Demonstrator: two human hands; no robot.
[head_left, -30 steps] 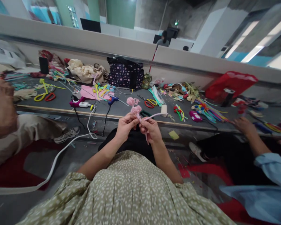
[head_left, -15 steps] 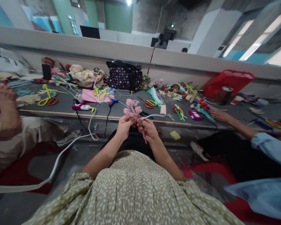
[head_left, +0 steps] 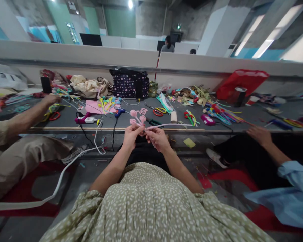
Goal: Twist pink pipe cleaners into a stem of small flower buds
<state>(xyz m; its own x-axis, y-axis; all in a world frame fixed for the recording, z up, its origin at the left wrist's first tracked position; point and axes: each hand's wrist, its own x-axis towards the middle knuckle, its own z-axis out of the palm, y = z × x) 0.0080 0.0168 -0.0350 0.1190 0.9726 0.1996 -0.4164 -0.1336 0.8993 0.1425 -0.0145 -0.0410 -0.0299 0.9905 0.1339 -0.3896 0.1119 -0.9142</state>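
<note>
In the head view, my left hand [head_left: 131, 136] is closed on the stems of a small bunch of pink pipe-cleaner flowers [head_left: 137, 117]. Close beside it, my right hand [head_left: 160, 138] pinches a long pale pink pipe cleaner [head_left: 175, 125], which stretches out to the right over the table edge. Pink stem ends [head_left: 153, 143] hang below my fingers. Where the stems and the pipe cleaner meet is mostly covered by my fingertips. Both hands are held in front of the table's near edge.
Beyond my hands lie a blue glue gun [head_left: 120, 112], pliers [head_left: 154, 123], orange-handled scissors [head_left: 158, 111] and a beige roll [head_left: 173, 117]. A purple glue gun [head_left: 83, 118] is at left. Co-workers' hands [head_left: 52, 99] [head_left: 261, 135] are on both sides. A white cable [head_left: 63, 176] crosses at lower left.
The pale pink pipe cleaner now extends farther right from my right hand. The left co-worker's hand has reached forward over the table; the right co-worker's has drawn back to the edge.
</note>
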